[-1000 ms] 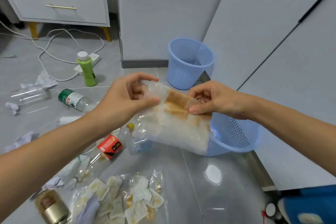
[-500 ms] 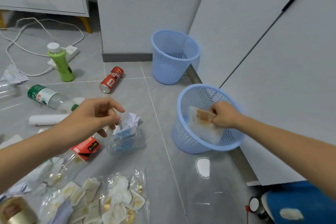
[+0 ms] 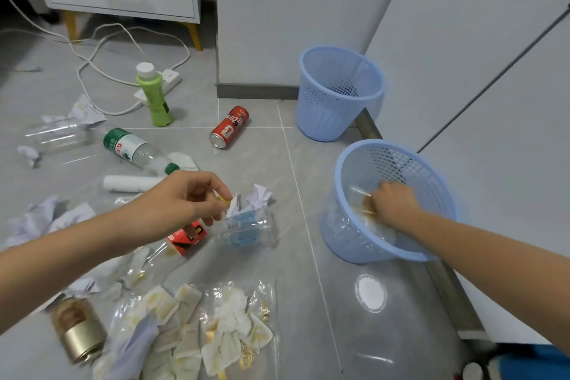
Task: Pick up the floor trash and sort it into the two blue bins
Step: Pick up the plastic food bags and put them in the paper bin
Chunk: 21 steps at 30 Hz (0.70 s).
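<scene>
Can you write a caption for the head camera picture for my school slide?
Right hand pushes a clear wrapper into the near blue bin; left hand reaches toward floor trash.

The right hand (image 3: 393,205) reaches forward and down from the lower right on a bare, outstretched forearm, knuckles up, fingers curled under and hidden from view. The left hand (image 3: 182,199) comes in from the lower left on a bare forearm, held level, its fingers (image 3: 216,191) loosely bent and the thumb tucked beneath them
</scene>
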### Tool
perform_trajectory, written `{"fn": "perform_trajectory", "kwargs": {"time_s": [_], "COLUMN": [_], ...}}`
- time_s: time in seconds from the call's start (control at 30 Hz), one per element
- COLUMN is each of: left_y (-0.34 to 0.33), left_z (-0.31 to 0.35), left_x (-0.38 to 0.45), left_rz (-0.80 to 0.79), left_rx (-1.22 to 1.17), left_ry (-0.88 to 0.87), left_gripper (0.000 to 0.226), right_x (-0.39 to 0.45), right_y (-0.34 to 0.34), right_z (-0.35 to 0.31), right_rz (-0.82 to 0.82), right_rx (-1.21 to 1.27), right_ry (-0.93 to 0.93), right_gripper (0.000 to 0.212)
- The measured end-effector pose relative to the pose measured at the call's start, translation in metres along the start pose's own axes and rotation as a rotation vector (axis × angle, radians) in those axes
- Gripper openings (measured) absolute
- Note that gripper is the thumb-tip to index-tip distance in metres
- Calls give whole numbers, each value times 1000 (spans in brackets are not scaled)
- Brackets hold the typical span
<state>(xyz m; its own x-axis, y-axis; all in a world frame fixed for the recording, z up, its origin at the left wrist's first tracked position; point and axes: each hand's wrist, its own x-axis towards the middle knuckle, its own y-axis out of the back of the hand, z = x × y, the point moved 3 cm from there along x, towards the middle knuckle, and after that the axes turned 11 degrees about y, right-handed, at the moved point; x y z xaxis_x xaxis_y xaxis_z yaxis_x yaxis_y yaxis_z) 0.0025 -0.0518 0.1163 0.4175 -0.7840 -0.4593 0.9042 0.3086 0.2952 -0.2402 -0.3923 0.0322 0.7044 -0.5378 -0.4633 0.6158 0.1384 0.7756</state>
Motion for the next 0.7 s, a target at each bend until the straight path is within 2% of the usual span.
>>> {"fn": "perform_trajectory", "kwargs": {"time_s": [0.17,0.47,0.57,0.63,0.7], "left_y": [4,13,16,19,24], "left_z": [3,-7,-5,-6,-17], "left_x": [-8,-6,-10,-12,-16], "left_rz": [6,23,15,11,12], "left_rx": [24,51,71,98,148], "left_ry": [0,-30,-33,-29,-16], "left_gripper": [7,4,5,8,9], "right_x": [0,-23,-45,-68,-100], "right_y": [-3,48,79,117,162], "right_z": [-5,17,20,9,-27], "right_rz": [-59,163,267,447,679], "right_rx": [223,505,531,524,567], "right_ry": [-3,-45,-51,-29,96], "right_gripper": [18,52,40,23,6]}}
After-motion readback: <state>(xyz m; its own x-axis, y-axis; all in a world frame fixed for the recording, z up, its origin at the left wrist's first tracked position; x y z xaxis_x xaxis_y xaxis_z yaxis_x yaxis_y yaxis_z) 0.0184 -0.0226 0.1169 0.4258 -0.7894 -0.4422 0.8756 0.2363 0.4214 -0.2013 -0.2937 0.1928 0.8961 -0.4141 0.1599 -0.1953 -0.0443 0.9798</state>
